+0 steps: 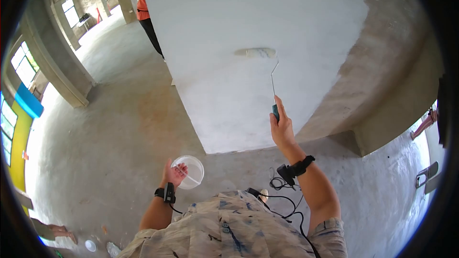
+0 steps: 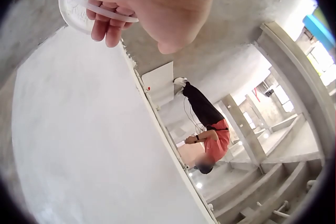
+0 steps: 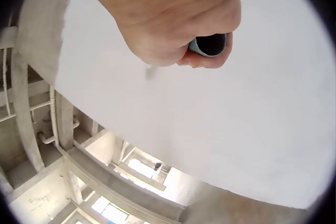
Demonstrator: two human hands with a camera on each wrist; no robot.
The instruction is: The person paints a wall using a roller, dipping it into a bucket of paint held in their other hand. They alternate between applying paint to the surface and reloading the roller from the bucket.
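My right hand [image 1: 281, 126] grips the teal handle [image 1: 276, 112] of a paint roller; its wire frame rises to the roller head [image 1: 256, 53], which lies flat against the white-painted wall [image 1: 248, 28]. The right wrist view shows the handle's butt end [image 3: 210, 44] inside my curled fingers [image 3: 173, 14]. My left hand [image 1: 175, 174] hangs low by my side and holds a small white plastic bucket [image 1: 191, 172] by its thin handle. In the left wrist view the fingers [image 2: 107, 24] are curled round that handle [image 2: 113, 14], with the bucket [image 2: 71, 1] above them.
Bare concrete [image 1: 397, 52] borders the painted patch on the right. The floor [image 1: 119, 138] is rough concrete, with black cables [image 1: 282, 196] by my feet. Another person in an orange shirt [image 1: 143, 12] stands behind the wall's left edge. Windows [image 1: 21, 64] and pillars line the left side.
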